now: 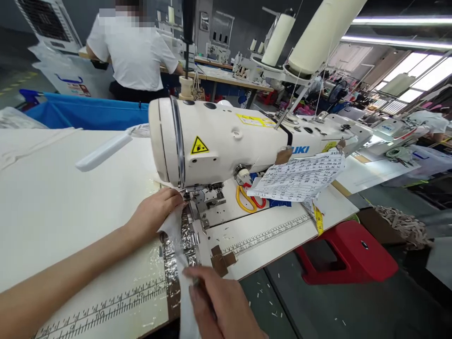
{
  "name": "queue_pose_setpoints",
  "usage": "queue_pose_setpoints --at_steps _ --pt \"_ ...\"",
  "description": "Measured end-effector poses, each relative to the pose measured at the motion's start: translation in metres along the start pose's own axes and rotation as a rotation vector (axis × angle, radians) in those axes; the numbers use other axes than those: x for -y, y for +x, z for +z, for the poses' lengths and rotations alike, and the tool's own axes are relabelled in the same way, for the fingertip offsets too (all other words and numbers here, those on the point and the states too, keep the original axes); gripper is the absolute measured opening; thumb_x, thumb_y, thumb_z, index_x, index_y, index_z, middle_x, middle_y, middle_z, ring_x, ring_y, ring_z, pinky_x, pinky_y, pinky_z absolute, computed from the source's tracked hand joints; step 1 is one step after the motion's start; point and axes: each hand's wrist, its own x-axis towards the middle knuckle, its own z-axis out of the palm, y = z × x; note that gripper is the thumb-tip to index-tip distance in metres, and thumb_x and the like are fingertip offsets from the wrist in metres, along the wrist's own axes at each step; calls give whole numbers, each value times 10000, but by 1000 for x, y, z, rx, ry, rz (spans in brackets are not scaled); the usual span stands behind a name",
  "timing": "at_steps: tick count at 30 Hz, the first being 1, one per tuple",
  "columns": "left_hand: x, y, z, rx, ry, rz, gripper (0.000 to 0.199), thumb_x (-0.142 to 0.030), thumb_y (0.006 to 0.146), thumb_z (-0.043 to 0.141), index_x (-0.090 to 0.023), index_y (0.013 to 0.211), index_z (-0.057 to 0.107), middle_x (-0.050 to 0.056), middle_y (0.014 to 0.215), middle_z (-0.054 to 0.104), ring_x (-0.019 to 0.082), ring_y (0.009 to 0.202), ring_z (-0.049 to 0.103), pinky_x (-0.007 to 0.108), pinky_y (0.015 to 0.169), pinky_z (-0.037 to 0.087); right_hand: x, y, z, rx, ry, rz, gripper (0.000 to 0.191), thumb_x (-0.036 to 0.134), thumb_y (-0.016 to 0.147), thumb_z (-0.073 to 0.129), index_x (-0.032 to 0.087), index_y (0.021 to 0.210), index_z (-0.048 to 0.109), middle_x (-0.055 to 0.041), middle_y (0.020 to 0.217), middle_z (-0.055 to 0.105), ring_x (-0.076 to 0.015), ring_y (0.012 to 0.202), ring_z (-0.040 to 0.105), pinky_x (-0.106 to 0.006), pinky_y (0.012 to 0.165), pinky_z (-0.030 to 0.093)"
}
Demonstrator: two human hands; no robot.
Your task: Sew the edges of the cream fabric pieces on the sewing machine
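A white sewing machine [212,136] stands across the middle of the white table. My left hand [155,209] is beside its needle area, fingers pressed together on the upper end of a white fabric strip [185,287]. The strip runs down over the table's front edge. Lower down, my right hand [219,301] is closed beside the strip, with its thumb and index finger at the cloth. A small dark object shows partly between its fingers; I cannot make out what it is. Brown and clear tape [172,268] covers the table under the strip.
Yellow-and-red scissors [246,200] lie behind the needle area, near a handwritten paper sheet [300,176]. A red stool [367,252] is at the right. Thread cones [278,40] rise behind the machine. A person in a white shirt [132,52] is at the back left, beyond a blue cloth bin [95,110].
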Motion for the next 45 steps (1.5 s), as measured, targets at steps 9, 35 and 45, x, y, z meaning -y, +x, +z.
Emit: queue_pose_setpoints --at_steps 9,35,45 --pt "9 0 -2 -46 -267 49 192 -288 911 487 -209 979 648 79 1012 696 218 899 674 318 756 556 -21 48 18 -245 -166 -68 307 178 1003 342 131 1229 545 -84 912 747 -222 738 725 -292 580 460" --pt "9 5 1 -10 -105 -50 284 -393 982 419 -218 967 642 68 893 702 213 793 656 316 672 536 -28 71 32 -267 -384 -120 280 99 940 469 146 1203 555 -34 894 746 -212 700 731 -321 502 430" --pt "3 8 -8 -2 -204 -135 290 -393 975 456 -206 843 636 44 820 697 177 719 640 284 622 523 -28 71 33 -310 -384 -118 166 93 917 482 170 1044 556 -8 748 710 -191 599 706 -308 447 395"
